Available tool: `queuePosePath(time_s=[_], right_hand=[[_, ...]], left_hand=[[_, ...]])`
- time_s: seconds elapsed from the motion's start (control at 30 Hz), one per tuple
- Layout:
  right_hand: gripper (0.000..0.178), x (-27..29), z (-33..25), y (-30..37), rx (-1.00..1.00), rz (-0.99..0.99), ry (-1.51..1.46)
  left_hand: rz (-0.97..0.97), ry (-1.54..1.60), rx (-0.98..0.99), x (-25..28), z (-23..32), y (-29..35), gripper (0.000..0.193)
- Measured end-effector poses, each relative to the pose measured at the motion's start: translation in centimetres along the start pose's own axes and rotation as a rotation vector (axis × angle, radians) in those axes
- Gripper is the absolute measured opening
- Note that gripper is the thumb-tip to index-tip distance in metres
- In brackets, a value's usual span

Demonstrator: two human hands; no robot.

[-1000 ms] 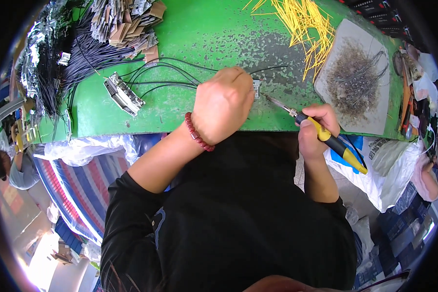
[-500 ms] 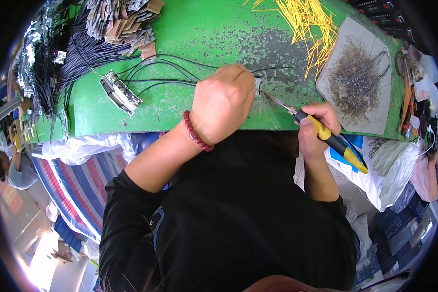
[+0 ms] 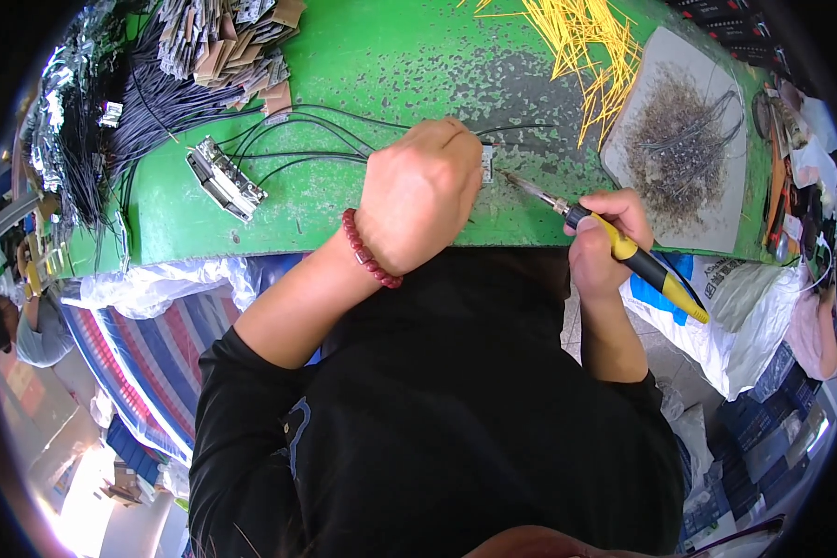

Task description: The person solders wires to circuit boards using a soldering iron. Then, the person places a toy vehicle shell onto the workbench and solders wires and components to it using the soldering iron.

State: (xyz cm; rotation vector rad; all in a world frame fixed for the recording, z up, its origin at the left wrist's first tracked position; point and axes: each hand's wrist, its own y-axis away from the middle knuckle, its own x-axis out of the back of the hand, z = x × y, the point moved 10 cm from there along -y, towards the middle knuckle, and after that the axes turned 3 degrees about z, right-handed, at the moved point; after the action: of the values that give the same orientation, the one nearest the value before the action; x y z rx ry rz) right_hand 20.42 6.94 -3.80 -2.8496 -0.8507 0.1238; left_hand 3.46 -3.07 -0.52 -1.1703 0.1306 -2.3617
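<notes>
My left hand (image 3: 421,183), a red bead bracelet on its wrist, is curled on the green bench with its back up. A small silvery metal piece (image 3: 487,164) juts out past its right side, seemingly pinched by fingers hidden under the hand. Thin black cables (image 3: 321,155) run into the hand from the left, and one black wire emerges to its right. My right hand (image 3: 606,238) is wrapped round a yellow-and-black soldering iron (image 3: 634,256). The iron's tip points left, just right of the metal piece; I cannot tell whether they touch.
A metal connector housing (image 3: 225,179) lies to the left on the green bench (image 3: 344,65). Bundled black cables with brown cardboard pieces (image 3: 232,46) fill the far left. Yellow wires (image 3: 581,56) lie at the back right, beside a grey board (image 3: 665,60) bearing dark debris and wire offcuts.
The whole view has shifted slightly. The soldering iron has tilted a little, its handle end swinging right and up. Both hands keep their grips.
</notes>
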Motion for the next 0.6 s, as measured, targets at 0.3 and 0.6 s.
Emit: queuePosePath(time_s=[0.3,0.6], right_hand=[[0.016,-0.22,0.18,-0.09,-0.038,-0.003,0.063],[0.014,-0.48,0.3,-0.07,-0.043,0.009,0.039]], left_hand=[[-0.084,-0.02,0.015,-0.4,0.04,-0.28,0.005],[-0.095,-0.048,0.025,-0.45,-0.08,-0.33,0.004]])
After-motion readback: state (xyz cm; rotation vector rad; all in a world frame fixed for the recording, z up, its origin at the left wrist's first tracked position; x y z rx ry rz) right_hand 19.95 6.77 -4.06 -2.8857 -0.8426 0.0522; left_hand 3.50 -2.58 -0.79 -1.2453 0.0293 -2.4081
